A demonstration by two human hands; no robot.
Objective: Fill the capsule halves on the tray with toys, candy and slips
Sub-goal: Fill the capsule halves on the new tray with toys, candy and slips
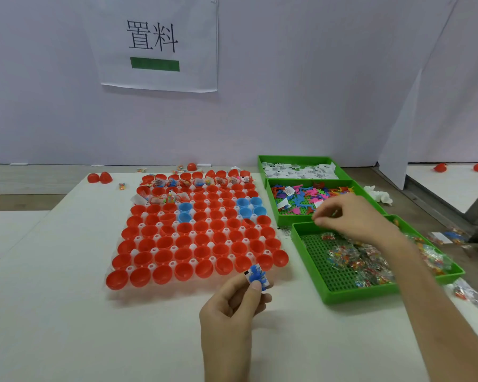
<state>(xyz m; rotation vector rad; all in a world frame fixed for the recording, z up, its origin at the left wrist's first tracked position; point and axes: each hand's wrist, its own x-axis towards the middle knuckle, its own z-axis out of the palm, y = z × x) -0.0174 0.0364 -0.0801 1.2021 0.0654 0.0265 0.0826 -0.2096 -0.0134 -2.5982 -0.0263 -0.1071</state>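
Note:
A clear tray lies on the white table and holds rows of red capsule halves and a few blue ones. The halves in the far rows hold toys, candy and slips. Just in front of the tray's near edge, my left hand pinches a blue toy together with a white slip. My right hand hovers with curled, pinched fingers over the far edge of the candy bin. What it holds, if anything, does not show.
Three green bins line the tray's right side: slips farthest, coloured toys in the middle, candy packets nearest. Loose red halves and candy packets lie behind the tray. A crumpled tissue lies right of the bins.

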